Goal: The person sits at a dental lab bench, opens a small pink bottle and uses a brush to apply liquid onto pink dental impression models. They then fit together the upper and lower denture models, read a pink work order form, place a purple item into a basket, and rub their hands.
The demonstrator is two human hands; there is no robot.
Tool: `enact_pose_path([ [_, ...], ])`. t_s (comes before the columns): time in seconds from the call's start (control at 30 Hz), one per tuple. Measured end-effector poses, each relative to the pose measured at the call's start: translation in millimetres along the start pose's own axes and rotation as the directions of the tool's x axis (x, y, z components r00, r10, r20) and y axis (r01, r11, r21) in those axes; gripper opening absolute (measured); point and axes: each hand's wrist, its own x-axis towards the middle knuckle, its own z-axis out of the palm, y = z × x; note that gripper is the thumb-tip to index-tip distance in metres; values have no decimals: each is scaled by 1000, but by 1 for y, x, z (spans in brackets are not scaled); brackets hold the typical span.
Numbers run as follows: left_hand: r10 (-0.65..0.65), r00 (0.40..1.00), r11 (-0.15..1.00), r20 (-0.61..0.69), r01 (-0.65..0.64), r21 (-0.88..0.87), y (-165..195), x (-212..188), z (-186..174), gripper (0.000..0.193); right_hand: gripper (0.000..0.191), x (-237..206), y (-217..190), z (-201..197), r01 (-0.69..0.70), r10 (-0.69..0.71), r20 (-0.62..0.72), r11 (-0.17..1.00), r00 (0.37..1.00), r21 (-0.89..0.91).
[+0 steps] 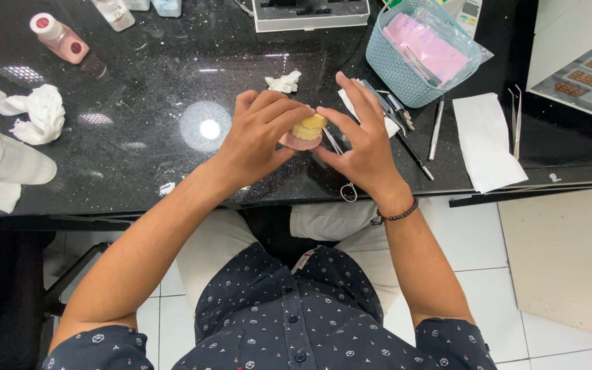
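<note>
A small yellow dental model on a pink base is held above the front edge of the black countertop. My left hand grips it from the left, fingers curled over the top and thumb below. My right hand meets it from the right, with the index fingertip and thumb pinching at its yellow top while the other fingers spread. A thin metal instrument shows just below the model, between the two hands; whether a hand holds it I cannot tell.
A light blue basket with pink packets stands at the back right, with metal tools, tweezers and a white paper sheet beside it. Left: crumpled tissue, a clear cup, small bottles.
</note>
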Motion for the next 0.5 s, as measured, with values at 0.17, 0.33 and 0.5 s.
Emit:
enact_pose_path([
  [0.17,-44,999,999,-6,44,9,-3,-3,3,56,63,8,1,6,17,-18,18,1000,1000,24],
  [0.33,-47,999,999,-4,47,-3,-7,-8,6,57,60,7,-1,12,-9,8,30,999,1000,32],
  [0.5,-69,998,997,-3,69,-27,-10,-12,7,58,59,8,0,12,2,-3,29,999,1000,35],
])
